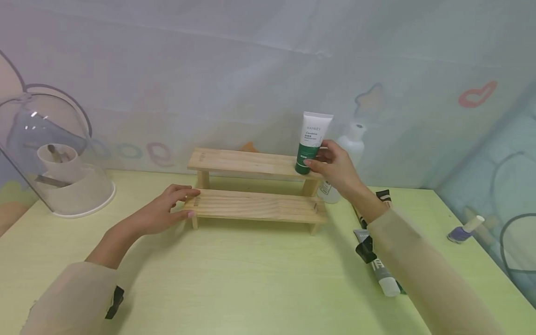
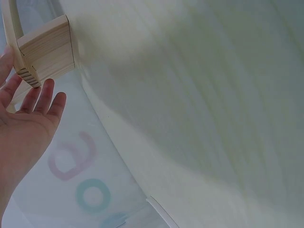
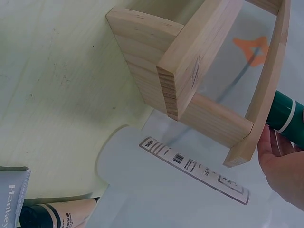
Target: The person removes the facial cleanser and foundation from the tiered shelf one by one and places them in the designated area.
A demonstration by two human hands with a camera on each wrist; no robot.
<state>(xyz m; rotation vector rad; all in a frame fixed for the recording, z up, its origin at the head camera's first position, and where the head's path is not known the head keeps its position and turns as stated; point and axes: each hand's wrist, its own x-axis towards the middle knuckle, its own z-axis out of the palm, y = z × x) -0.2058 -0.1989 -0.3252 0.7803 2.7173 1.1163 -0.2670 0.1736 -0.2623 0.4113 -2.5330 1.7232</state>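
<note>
Head view: my right hand (image 1: 335,163) grips the green-and-white tube (image 1: 311,142) low on its green part, fingers curled round it, tube upright with cap down on the top step of the wooden two-tier shelf (image 1: 255,190), at that step's 3 o'clock end. My left hand (image 1: 165,211) lies flat with fingers straight, fingertips touching the lower step's 9 o'clock end, holding nothing. Shelf sits mid-desk (image 1: 234,279). White bottle (image 1: 345,160) stands just behind my right hand, at the shelf's 3 o'clock side. Grey tube (image 1: 378,265) lies on the desk under my right forearm, another tube (image 1: 383,197) beside it. Purple nail polish bottle (image 1: 462,231) well apart at 3 o'clock. Clear domed container (image 1: 54,158) at 9 o'clock. Right wrist view shows only the tube's green end (image 3: 285,116) beside my palm.
</note>
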